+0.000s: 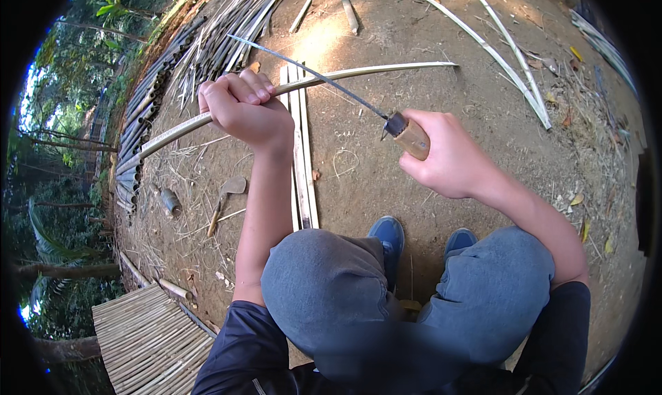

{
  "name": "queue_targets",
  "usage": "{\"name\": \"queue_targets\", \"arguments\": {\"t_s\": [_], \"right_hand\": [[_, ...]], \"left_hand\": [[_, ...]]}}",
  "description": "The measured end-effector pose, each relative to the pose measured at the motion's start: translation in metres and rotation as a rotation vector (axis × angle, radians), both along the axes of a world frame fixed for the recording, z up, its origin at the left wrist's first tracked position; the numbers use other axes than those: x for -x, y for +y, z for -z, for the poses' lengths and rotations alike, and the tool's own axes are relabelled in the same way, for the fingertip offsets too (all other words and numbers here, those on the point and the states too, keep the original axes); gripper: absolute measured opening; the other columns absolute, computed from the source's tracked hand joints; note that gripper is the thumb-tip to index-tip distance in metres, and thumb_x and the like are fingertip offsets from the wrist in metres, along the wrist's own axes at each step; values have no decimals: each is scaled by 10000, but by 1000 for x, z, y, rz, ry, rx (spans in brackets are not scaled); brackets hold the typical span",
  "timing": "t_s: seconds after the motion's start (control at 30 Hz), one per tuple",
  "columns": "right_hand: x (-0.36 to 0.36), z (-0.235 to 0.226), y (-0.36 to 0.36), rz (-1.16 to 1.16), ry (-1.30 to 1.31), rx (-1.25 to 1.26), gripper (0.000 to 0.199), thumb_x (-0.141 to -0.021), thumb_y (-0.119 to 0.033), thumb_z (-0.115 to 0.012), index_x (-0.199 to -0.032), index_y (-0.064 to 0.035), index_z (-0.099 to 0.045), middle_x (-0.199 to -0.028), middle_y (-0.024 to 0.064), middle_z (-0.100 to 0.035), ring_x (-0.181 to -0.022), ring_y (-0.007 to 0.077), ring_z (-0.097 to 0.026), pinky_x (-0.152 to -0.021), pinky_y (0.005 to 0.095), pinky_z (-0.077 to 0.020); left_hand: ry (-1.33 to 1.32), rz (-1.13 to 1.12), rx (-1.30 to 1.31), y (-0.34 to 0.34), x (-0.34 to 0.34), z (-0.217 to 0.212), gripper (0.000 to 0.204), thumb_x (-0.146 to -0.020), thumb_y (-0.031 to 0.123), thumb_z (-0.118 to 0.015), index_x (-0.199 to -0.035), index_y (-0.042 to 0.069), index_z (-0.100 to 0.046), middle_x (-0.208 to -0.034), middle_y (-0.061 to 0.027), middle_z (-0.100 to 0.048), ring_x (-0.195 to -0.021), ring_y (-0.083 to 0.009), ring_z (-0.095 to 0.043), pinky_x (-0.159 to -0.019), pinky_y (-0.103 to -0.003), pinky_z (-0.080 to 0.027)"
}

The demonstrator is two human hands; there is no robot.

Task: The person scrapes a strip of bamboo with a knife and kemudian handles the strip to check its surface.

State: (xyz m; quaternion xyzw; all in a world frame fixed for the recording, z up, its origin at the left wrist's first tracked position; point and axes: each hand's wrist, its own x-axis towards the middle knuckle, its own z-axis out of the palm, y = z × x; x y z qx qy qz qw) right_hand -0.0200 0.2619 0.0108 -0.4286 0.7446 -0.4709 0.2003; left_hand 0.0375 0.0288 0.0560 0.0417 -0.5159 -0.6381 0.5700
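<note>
My left hand (252, 109) is wrapped round a long, narrow bamboo strip (372, 69), which runs crosswise in front of me and sticks out on both sides of the fist. Closed on the wooden handle of a long knife (412, 138) is my right hand (452, 153). Its thin blade (303, 68) slants up and to the left, crossing the strip in the picture just right of my left fist. Whether the blade touches the strip, I cannot tell.
Several split strips (301, 153) lie ahead of my knees, and two more (489, 46) at far right. Bamboo poles (148, 102) are piled at far left. On the ground at left are a wooden-handled tool (233, 186), a bottle-like cylinder (170, 201) and a bamboo slat panel (148, 343).
</note>
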Motion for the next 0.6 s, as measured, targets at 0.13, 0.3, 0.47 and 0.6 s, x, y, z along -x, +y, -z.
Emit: {"name": "queue_targets", "arguments": {"t_s": [0.13, 0.3, 0.47, 0.6], "right_hand": [[-4, -3, -1, 11, 30, -42, 252, -767, -92, -615, -944, 85, -590, -574, 170, -595, -533, 279, -633, -548, 405, -493], [0, 2, -6, 43, 31, -63, 269, -773, -89, -611, -972, 91, -591, -568, 172, -600, -539, 290, -645, -562, 401, -514], [7, 8, -3, 96, -99, -130, 247, -752, -78, -624, -946, 73, -599, -614, 161, -606, -552, 279, -622, -569, 397, -490], [9, 18, 5, 78, -13, -106, 233, -750, -89, -642, -923, 62, -601, -662, 154, -625, -570, 255, -611, -567, 384, -479]], "left_hand": [[-2, -13, -59, 2, 2, 1, 326, -878, 161, -395, -580, 180, -267, -506, 36, -262, -455, -107, -307, -499, -279, -338], [-10, -18, -17, -2, 0, 1, 310, -869, 146, -400, -587, 173, -273, -522, 30, -248, -467, -111, -306, -503, -290, -330], [12, 7, -49, 1, 2, 2, 312, -852, 148, -412, -573, 180, -276, -508, 31, -259, -455, -109, -306, -486, -277, -327], [-9, -29, -72, 0, -1, 4, 314, -846, 164, -394, -565, 188, -257, -500, 30, -266, -447, -110, -301, -450, -262, -301]]}}
